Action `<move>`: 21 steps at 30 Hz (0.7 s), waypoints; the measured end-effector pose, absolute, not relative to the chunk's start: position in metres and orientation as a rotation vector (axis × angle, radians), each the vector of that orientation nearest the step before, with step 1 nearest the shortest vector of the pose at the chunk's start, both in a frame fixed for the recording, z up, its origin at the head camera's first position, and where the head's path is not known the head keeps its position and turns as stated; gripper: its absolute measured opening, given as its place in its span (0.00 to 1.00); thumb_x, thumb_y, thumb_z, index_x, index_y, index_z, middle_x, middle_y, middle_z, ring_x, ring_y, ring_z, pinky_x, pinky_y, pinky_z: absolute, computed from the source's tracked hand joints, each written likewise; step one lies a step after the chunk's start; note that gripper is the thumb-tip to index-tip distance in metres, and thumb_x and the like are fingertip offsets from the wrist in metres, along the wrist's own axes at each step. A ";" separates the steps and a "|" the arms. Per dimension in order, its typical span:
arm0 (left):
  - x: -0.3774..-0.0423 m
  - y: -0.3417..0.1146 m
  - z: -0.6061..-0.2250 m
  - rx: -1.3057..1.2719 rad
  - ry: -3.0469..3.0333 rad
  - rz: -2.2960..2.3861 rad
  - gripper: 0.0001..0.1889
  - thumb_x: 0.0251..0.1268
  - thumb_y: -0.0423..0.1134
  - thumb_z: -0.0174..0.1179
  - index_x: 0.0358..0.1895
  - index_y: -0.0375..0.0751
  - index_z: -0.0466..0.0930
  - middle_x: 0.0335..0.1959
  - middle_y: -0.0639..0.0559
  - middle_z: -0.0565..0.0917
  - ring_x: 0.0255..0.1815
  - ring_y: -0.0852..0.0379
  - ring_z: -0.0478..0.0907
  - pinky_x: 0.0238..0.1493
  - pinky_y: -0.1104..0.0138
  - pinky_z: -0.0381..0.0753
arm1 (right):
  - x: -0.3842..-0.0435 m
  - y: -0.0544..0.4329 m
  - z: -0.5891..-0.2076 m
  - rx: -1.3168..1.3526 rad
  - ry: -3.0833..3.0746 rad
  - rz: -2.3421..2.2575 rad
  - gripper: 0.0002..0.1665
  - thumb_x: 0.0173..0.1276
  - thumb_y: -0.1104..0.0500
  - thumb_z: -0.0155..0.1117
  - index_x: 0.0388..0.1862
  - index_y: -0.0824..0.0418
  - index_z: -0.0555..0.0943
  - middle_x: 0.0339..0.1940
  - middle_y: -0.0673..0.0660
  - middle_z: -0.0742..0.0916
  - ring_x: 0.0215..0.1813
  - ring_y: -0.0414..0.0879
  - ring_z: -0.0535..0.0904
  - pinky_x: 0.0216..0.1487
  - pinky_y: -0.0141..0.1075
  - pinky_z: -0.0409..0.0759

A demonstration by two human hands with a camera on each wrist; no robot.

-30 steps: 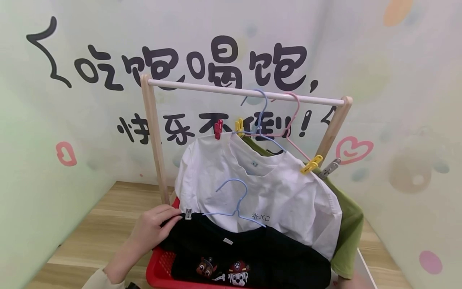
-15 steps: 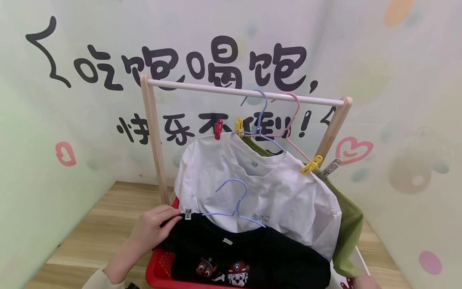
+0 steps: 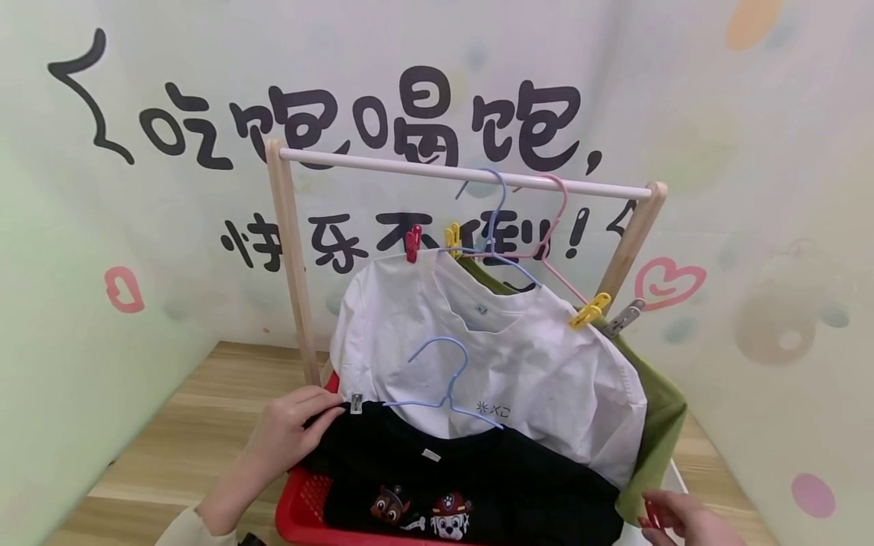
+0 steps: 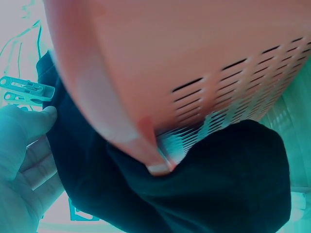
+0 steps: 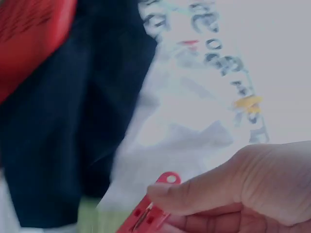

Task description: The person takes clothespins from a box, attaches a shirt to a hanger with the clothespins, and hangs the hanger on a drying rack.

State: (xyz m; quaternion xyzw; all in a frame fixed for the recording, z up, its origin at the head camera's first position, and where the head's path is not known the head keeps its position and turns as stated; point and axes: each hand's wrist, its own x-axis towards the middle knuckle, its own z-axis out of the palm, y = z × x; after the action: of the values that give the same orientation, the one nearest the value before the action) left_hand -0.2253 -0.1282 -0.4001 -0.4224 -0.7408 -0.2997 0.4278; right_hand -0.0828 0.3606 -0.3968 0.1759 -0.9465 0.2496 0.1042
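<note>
A black T-shirt [image 3: 532, 485] with cartoon dogs on its front hangs over a red basket [image 3: 300, 516]. A blue hanger [image 3: 447, 398] pokes out of its neck, and a grey clothespin [image 3: 356, 403] grips its left shoulder. My left hand [image 3: 290, 428] pinches the shirt's left shoulder beside that clothespin; the left wrist view shows thumb and fingers at the black cloth. Low on the right, my right hand [image 3: 690, 519] pinches a red clothespin [image 5: 150, 213] between thumb and fingers, apart from the black shirt.
Behind, a white T-shirt [image 3: 403, 326] and a green shirt [image 3: 658, 409] hang from a rack's white rail [image 3: 382, 167]. A yellow clothespin [image 3: 589, 311] and another grey clothespin [image 3: 623, 318] sit at their right shoulders. Wooden table [image 3: 177, 432] extends left.
My right hand has risen into view at the lower right with the red clothespin, brushing past the green sleeve, which has shifted. My left hand stays in place on the black T-shirt.
</note>
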 end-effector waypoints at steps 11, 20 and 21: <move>-0.224 -0.128 -0.399 -1.058 -1.845 -0.747 0.21 0.71 0.48 0.47 0.29 0.38 0.84 0.26 0.51 0.82 0.25 0.57 0.79 0.27 0.69 0.79 | -0.092 0.274 -0.370 0.380 -2.187 0.936 0.29 0.28 0.82 0.74 0.36 0.68 0.83 0.32 0.47 0.85 0.31 0.26 0.80 0.33 0.18 0.76; -0.222 -0.129 -0.399 -1.078 -1.844 -0.754 0.20 0.71 0.47 0.48 0.29 0.38 0.83 0.26 0.52 0.82 0.25 0.58 0.79 0.28 0.69 0.79 | -0.118 0.246 -0.370 0.326 -2.059 1.307 0.19 0.43 0.82 0.69 0.37 0.73 0.81 0.31 0.51 0.86 0.31 0.36 0.83 0.35 0.25 0.80; -0.222 -0.129 -0.399 -1.078 -1.846 -0.752 0.20 0.71 0.48 0.48 0.29 0.38 0.83 0.26 0.52 0.82 0.25 0.58 0.79 0.28 0.69 0.79 | -0.120 0.244 -0.369 0.328 -2.050 1.341 0.18 0.44 0.81 0.69 0.37 0.74 0.80 0.31 0.49 0.86 0.31 0.37 0.83 0.35 0.26 0.80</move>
State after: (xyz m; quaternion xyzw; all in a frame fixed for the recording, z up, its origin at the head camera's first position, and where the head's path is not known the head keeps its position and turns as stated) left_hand -0.2223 -0.1293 -0.3989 -0.4308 -0.7378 -0.3005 0.4241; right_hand -0.1202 0.2445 -0.3693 0.1254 -0.7834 0.5124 0.3286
